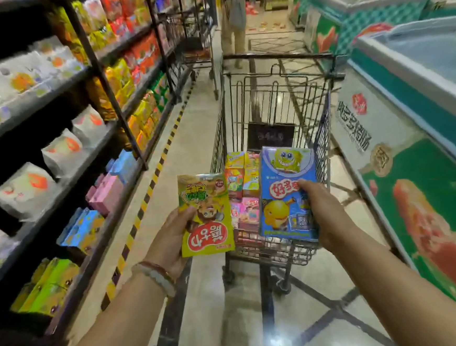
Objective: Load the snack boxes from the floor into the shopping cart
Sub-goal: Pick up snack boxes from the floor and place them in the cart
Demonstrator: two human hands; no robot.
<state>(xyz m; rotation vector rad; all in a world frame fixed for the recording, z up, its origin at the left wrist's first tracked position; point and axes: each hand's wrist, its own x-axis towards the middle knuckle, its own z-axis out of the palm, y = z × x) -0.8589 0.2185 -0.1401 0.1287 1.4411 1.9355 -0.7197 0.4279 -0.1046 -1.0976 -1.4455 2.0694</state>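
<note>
Two boxes are up in the air, one in each hand, right at the near end of the shopping cart [272, 106]! The left hand [169, 240] grips a yellow snack box [204, 215], thumb curled over its front face and the fingers tucked out of sight behind it; the box is held upright with its print upside down, just left of the cart's near corner and over the floor [191, 137]. A bracelet [158, 276] sits on that wrist. The right hand [324, 214] grips a blue snack box [286, 195] with a cartoon sponge on it (thumb pressed across the front, the other fingers hidden behind), and this one hangs over the cart's near edge, above the basket. Down in the basket there is a pile of small colourful boxes [243, 188], yellow, red and pink, packed against the left side behind the two held boxes. A dark placard [271, 135] stands at the far end of the basket. Along the left runs a shelf rack [105, 81] stacked with snack bags and boxes; along the right, a chest freezer [409, 136] with green panels and a picture of an ice lolly. Further up the aisle a second person [235, 24] stands beyond the cart, blurred
</note>
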